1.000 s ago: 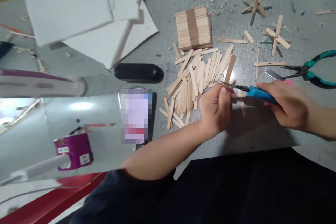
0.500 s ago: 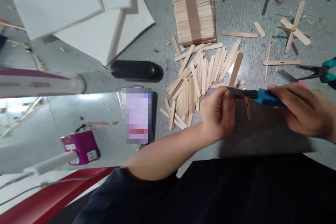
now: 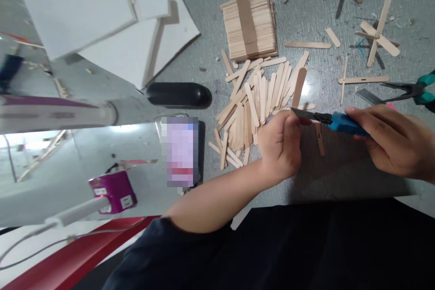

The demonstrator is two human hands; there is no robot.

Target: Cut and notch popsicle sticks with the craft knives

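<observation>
My left hand (image 3: pixel 280 142) is closed around the lower end of a wooden craft stick (image 3: pixel 299 87), which points up and away from me. In my right hand (image 3: pixel 396 142) is a blue utility knife (image 3: pixel 346 125), its blade reaching left to the stick just above my left thumb. Whether the blade has cut into the wood I cannot tell. Loose craft sticks (image 3: pixel 251 104) lie in a heap beyond my left hand. A notched stick (image 3: pixel 319 139) rests on the table between my hands, partly hidden.
A banded bundle of sticks (image 3: pixel 249 25) lies behind the heap. Crossed-stick pieces (image 3: pixel 377 36) stand at the far right, near green-handled pliers (image 3: pixel 408 89). On the left are a black case (image 3: pixel 180 94), a phone (image 3: pixel 181 152), white boards (image 3: pixel 118 50) and a purple power adapter (image 3: pixel 113 192).
The held stick has tipped a little and shifted slightly left along with the blade. Both hands keep their grips. The whole view has shifted slightly.
</observation>
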